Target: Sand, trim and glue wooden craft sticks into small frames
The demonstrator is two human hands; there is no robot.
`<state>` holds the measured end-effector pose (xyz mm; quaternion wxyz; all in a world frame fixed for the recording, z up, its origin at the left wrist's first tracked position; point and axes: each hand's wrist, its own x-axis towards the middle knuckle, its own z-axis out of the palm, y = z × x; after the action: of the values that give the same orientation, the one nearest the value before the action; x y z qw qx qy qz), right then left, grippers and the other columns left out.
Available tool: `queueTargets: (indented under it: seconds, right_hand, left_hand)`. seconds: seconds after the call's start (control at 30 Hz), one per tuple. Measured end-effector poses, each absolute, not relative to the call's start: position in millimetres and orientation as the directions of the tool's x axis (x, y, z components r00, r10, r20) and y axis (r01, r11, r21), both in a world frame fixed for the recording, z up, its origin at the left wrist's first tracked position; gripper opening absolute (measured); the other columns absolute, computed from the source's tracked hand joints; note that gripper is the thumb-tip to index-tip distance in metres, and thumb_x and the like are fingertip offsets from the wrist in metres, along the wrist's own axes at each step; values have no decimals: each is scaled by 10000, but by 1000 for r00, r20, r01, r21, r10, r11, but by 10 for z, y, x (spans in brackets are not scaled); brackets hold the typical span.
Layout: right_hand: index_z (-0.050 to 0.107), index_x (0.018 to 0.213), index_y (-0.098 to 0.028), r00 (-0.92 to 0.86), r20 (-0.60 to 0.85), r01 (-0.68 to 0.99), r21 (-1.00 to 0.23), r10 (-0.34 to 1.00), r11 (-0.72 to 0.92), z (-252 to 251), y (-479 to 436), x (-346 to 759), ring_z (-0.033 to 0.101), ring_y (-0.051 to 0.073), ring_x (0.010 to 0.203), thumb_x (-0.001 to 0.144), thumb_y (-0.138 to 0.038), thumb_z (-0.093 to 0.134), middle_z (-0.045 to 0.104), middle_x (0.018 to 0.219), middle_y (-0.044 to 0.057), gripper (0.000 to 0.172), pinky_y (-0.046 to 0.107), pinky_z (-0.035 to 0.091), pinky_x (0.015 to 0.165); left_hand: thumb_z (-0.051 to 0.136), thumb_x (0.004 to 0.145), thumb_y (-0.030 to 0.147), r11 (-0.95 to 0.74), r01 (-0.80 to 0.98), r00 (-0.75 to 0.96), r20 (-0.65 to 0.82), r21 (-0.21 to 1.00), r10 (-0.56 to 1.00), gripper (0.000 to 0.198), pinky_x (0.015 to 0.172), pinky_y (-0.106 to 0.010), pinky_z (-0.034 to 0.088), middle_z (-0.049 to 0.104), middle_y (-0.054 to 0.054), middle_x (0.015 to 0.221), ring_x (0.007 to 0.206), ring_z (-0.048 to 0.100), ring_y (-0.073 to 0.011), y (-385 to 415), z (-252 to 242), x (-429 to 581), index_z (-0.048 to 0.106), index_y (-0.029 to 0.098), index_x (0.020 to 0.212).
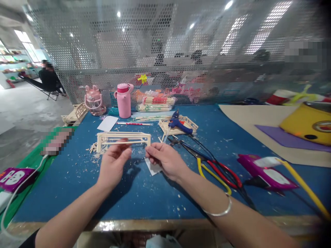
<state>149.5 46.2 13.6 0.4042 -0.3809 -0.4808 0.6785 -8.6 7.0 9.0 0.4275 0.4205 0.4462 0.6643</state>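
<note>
A small frame of pale wooden sticks [124, 133] is held up over the blue tabletop. My left hand [113, 162] has its fingers curled at the frame's lower rail, thumb toward me; the fingertips are partly hidden. At the right end, my right hand [165, 158] pinches the frame's corner leg between thumb and forefinger. Just beyond that hand, a blue glue gun [182, 126] rests on a second stick construction [165, 128]. Pliers with red handles [224, 174] and a tool with yellow handles [216, 179] lie to the right. Beneath my right hand is a piece of white paper [153, 167].
Stick scraps [94, 148] litter the table [129, 203]. At the back stand a pink flask [124, 103], a clear pink bottle [95, 101] and bagged sticks [156, 103] before a perforated metal screen [116, 51]. Purple power strips [269, 172] with cables lie both sides. A person [49, 77] sits far left.
</note>
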Motion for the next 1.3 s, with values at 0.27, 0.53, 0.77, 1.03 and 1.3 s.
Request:
queueTargets:
  seconds: [0.27,0.53,0.77,1.03,1.3]
  right_hand:
    - [615,604,-150,-400,-120,-126,-975,909,-184,89,380,1444,436,45,420,561,-470,740,584,518,-32,346,181,306,418]
    - [582,552,-156,-410,-106,-59,-988,906,-142,100,323,1413,451,53,444,561,-466,735,582,512,-36,345,194,341,467]
    - [568,557,-160,-410,-87,-57,-991,908,-121,106,303,1397,450,59,453,574,-474,724,579,530,-27,351,198,340,458]
    - [552,625,-164,-321,-114,-116,-980,940,-158,79,410,1434,427,52,438,611,-474,706,547,554,-30,347,180,315,408]
    - [528,613,-161,-313,-94,-117,-984,945,-136,64,421,1427,415,50,439,620,-469,709,528,548,-32,357,181,307,414]
  left_hand:
    - [693,670,338,-112,-297,-83,91,948,992,249,674,-252,466,700,-36,755,670,595,-127,199,3,156,697,152,836]
    - [683,681,324,-108,-279,-82,88,954,993,190,668,-270,489,712,-40,756,687,620,-148,111,3,89,706,163,778]
    - [660,706,275,-134,-218,-101,114,967,988,135,713,-265,494,718,-32,772,738,635,-151,107,6,84,712,170,774]
    - [655,718,394,-165,-317,-184,110,934,977,273,689,-241,520,697,-60,903,781,648,-143,120,153,0,662,166,867]
    - [687,682,432,-205,-427,-257,99,880,961,307,667,-199,522,700,-45,869,770,654,-125,132,135,-58,657,159,818]
